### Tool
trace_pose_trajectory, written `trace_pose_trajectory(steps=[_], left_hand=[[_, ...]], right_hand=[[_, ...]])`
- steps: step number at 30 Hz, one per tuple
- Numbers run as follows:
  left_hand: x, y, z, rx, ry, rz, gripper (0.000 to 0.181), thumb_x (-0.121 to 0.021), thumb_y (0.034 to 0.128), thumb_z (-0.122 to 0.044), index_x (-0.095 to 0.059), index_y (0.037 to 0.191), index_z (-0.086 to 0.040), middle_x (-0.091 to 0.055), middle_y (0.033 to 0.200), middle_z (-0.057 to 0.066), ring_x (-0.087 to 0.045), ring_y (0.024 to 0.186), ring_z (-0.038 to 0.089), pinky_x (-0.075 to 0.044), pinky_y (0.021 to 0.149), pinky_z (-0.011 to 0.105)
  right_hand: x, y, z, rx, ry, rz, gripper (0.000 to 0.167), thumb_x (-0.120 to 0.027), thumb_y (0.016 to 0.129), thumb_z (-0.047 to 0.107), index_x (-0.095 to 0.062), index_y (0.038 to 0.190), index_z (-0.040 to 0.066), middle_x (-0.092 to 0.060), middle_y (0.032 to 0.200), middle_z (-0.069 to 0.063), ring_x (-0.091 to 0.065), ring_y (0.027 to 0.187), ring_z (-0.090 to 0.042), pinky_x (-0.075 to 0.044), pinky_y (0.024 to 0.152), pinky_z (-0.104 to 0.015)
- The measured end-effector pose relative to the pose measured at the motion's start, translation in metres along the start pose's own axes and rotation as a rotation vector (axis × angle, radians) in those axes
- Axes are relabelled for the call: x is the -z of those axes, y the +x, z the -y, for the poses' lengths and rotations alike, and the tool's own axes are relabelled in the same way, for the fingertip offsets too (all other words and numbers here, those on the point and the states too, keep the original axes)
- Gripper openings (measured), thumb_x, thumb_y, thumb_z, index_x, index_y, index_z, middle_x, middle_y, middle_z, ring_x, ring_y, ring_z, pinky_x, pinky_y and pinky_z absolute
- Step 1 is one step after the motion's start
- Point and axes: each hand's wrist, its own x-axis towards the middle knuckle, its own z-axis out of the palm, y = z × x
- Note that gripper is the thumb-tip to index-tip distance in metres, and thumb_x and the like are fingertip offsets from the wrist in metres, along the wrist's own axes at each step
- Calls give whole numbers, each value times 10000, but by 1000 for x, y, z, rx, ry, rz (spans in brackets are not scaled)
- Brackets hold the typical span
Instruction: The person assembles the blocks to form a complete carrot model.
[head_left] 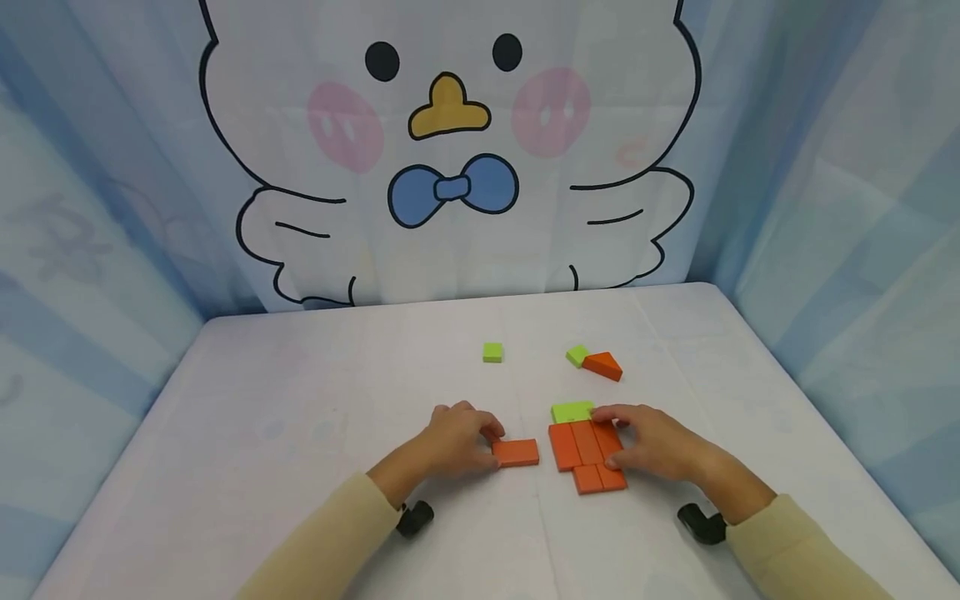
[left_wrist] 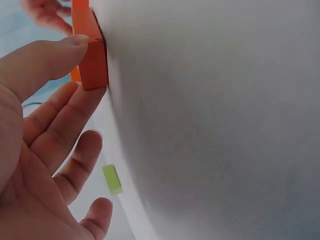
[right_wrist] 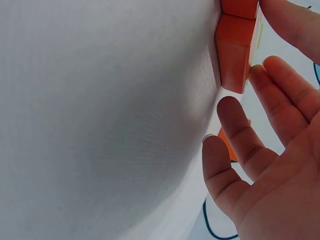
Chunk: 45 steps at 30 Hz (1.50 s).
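My left hand [head_left: 459, 440] pinches the left end of a flat orange rectangular block [head_left: 517, 453] between thumb and fingers; the left wrist view shows the thumb on one edge of this block [left_wrist: 93, 65]. To its right, apart by a small gap, several orange blocks [head_left: 577, 447] lie edge to edge, with two shorter-looking ones at the near side. A lime green block [head_left: 572, 412] adjoins their far edge. My right hand [head_left: 660, 443] holds the right side of this group, fingertips at the far corner and thumb nearer me, touching an orange block [right_wrist: 235, 55].
Farther back on the white table [head_left: 315, 417] lies a small green square block [head_left: 492, 352]. Another green block [head_left: 577, 356] touches an orange wedge-shaped block [head_left: 603, 366] at the back right. A curtain [head_left: 450, 250] with a cartoon figure hangs behind the table.
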Motion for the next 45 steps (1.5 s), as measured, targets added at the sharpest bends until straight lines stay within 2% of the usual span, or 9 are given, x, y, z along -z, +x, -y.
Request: trace_pose_trajectory(steps=[8, 13, 18, 28, 36, 42, 45], left_hand=[[-11, -22, -22, -132, -25, 25, 271, -814, 840, -251, -740, 1093, -192, -644, 930, -234, -489, 968, 45, -333, 924, 372], [-21, -25, -43, -178, -28, 47, 266, -818, 840, -277, -742, 1089, -227, -634, 932, -264, -470, 938, 8, -331, 870, 310], [-31, -22, -62, -207, -24, 30, 249, -823, 837, -295, -747, 1067, -238, -633, 911, -266, -465, 917, 1, -329, 834, 303], [-44, -11, -82, -196, 80, 24, 242, -836, 821, -365, -740, 1022, -270, -568, 822, -253, -460, 899, 32, -325, 803, 339], [-46, -2, -92, -164, 173, 16, 303, -833, 806, -445, -724, 1042, -288, -541, 811, -222, -462, 910, 52, -345, 807, 351], [-48, 3, -94, -158, 231, -31, 395, -818, 792, -518, -644, 1036, -260, -536, 931, -146, -456, 942, 79, -353, 795, 330], [-49, 4, -94, -158, 254, -49, 483, -803, 790, -555, -635, 1111, -236, -571, 1069, -111, -473, 1025, 99, -373, 825, 335]], right_hand=[[-1, -1, 0, -2, -10, -4, 613, -809, 843, 182, -561, 1394, 78, -576, 1360, -97, -517, 1184, -333, -387, 1027, -575], [-1, -1, 0, -1, -13, -8, 613, -810, 843, 185, -562, 1393, 79, -580, 1356, -95, -519, 1178, -329, -390, 1024, -574], [-1, -1, 0, 17, -10, -11, 607, -806, 845, 174, -562, 1391, 68, -584, 1353, -103, -522, 1181, -339, -389, 1023, -579], [-1, -1, -3, 33, -6, -14, 599, -801, 846, 156, -565, 1388, 62, -588, 1349, -108, -526, 1179, -340, -391, 1021, -580], [0, -1, -4, 44, 3, -10, 597, -793, 853, 156, -560, 1394, 58, -588, 1350, -109, -530, 1190, -346, -387, 1028, -580], [0, -1, -5, 46, 9, -7, 593, -785, 857, 161, -558, 1396, 61, -584, 1358, -106, -526, 1203, -355, -375, 1035, -586], [1, -1, -5, 51, 11, -6, 590, -781, 859, 167, -558, 1395, 57, -580, 1364, -107, -525, 1208, -358, -373, 1036, -588]])
